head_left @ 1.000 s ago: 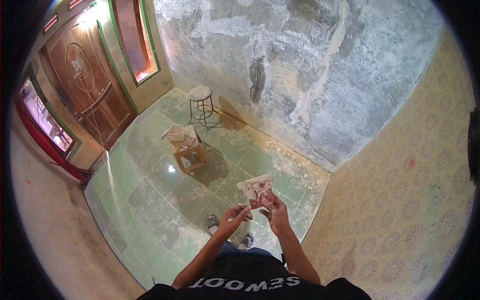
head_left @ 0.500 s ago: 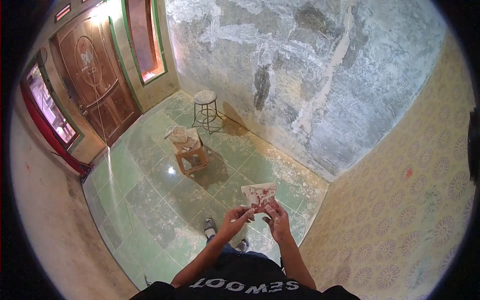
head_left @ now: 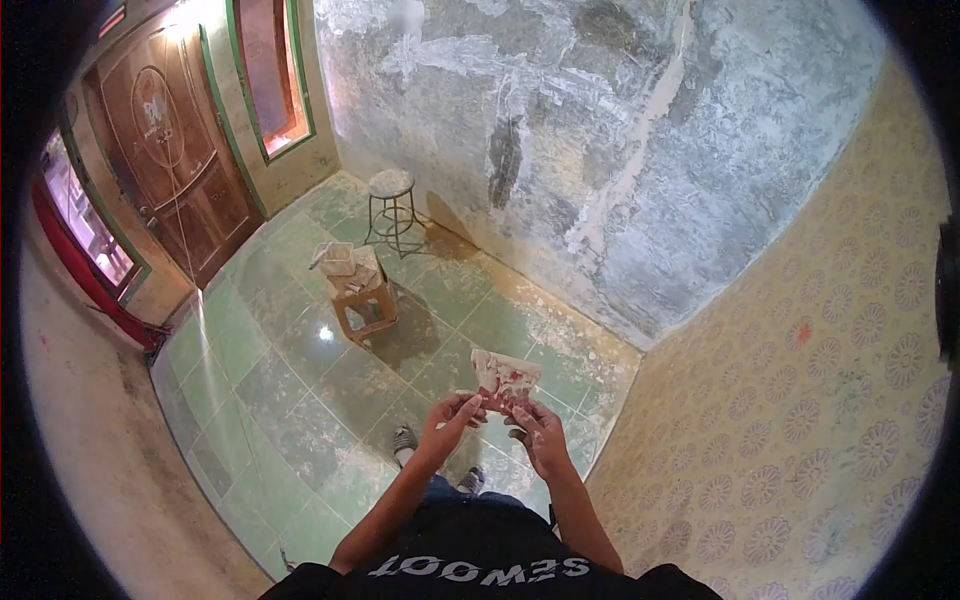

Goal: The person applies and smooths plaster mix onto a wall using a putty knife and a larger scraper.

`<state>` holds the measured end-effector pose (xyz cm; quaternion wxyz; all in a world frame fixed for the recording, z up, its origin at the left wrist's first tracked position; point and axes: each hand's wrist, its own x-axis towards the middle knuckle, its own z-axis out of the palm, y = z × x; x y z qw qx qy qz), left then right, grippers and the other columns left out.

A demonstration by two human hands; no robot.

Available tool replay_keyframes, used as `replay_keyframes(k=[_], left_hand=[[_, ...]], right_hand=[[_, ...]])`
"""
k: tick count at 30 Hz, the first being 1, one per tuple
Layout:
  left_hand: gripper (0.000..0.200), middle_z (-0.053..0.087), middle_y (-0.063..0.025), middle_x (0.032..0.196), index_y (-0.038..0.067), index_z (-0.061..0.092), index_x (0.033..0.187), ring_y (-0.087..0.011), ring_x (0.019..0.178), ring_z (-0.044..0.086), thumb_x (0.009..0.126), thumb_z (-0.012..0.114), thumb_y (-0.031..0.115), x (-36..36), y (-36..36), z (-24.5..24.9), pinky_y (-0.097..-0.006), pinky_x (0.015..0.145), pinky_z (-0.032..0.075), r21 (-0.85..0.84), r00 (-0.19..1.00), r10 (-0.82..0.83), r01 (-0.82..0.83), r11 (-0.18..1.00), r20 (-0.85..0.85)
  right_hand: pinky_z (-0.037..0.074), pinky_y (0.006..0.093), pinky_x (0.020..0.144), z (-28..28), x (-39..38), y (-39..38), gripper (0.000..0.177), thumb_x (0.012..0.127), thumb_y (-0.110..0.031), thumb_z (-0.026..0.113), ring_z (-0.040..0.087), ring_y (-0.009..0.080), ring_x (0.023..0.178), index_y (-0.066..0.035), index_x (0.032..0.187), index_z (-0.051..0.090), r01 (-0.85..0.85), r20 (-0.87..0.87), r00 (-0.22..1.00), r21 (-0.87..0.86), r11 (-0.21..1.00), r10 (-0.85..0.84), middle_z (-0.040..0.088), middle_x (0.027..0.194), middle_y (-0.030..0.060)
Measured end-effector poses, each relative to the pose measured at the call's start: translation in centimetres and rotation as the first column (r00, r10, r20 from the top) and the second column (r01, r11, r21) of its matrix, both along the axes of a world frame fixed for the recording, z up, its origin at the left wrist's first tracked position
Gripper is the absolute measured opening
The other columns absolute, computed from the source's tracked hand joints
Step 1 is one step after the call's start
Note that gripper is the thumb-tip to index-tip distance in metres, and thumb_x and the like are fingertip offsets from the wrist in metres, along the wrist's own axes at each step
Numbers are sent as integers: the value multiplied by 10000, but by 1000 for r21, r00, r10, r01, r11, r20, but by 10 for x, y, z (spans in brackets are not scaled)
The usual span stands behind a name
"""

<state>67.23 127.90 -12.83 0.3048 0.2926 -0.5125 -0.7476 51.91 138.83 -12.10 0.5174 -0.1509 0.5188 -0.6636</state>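
A flat, roughly four-sided red scraper [head_left: 506, 379], smeared with whitish paste, is held out in front of my body. My left hand [head_left: 452, 417] pinches its lower left corner between thumb and fingers. At the lower right edge, my right hand [head_left: 539, 435] grips it too, with some fingers curled below. Pale residue marks the fingers of both hands. The wider, paste-covered edge points away from me.
A small wooden stool [head_left: 364, 302] holds a white tub [head_left: 337, 259]. Behind it stands a round metal-legged stool [head_left: 391, 184] near the patchy plastered wall [head_left: 590, 130]. A brown door [head_left: 170, 150] is at left. White debris marks the green tiled floor [head_left: 300, 390].
The view has shifted, so the room appears a little further left and up. Both hands still hold the scraper, which is turned slightly.
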Motion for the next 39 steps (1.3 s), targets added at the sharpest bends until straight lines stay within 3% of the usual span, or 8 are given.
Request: replay_keyframes(k=[6,14,19,28,32,34,37,39], left_hand=[[362,682,-52,981,5,651,1098,-132,849,636,959,587,333,-17,10,-5,-275,734,506,-6,997,-68,69,998,28],[318,693,-51,914,12,688,1016,-121,852,644,957,595,311,-22,1,-19,-275,695,524,66,1000,30,-29,997,-9],[262,690,-43,925,6,684,1028,-120,829,642,955,596,242,1,-30,-32,-281,702,519,66,977,200,-204,977,69],[159,672,-49,930,14,608,1013,-126,838,642,942,583,155,78,-94,-74,-288,726,522,-123,880,465,-453,883,94],[279,674,-89,976,17,559,1126,-161,868,649,913,632,183,88,-115,-62,-318,744,538,-162,814,548,-524,836,194],[293,671,-96,1026,13,568,1127,-169,897,648,899,654,177,91,-133,-75,-315,742,540,-157,816,547,-525,837,186],[194,673,-71,960,11,599,1073,-133,860,643,914,637,116,82,-170,-74,-277,724,529,-127,815,554,-539,833,170],[241,680,-69,1003,14,599,1144,-130,853,652,939,609,140,78,-193,-72,-272,701,532,-87,872,479,-472,878,105]], right_hand=[[475,257,708,8,-1,-6,240,918,-121,629,611,122,846,-32,1140,606,25,-32,999,0,1000,-25,664,999,41],[475,250,685,-2,-3,-12,338,911,-149,653,606,109,811,-12,1214,594,-73,-233,968,76,994,89,670,979,39],[479,240,678,1,-17,-16,367,934,-178,620,618,120,806,-15,1259,572,-161,-293,939,99,982,183,690,1030,87],[488,234,687,-11,-56,-27,384,959,-191,574,623,122,831,-21,1301,535,-39,-373,923,154,987,95,682,1083,103],[485,262,705,-6,-62,-43,394,943,-192,594,637,150,847,-37,1302,545,-4,-356,932,179,984,68,688,1079,101],[485,261,704,-9,-64,-54,395,942,-188,595,638,150,847,-39,1304,544,25,-372,927,177,984,43,689,1077,101],[484,259,703,-2,-62,-75,394,940,-179,595,638,147,845,-38,1304,542,82,-403,915,185,979,0,691,1072,97],[483,257,702,2,-61,-86,392,940,-175,594,637,144,844,-36,1303,542,129,-419,907,201,971,-34,692,1069,95]])
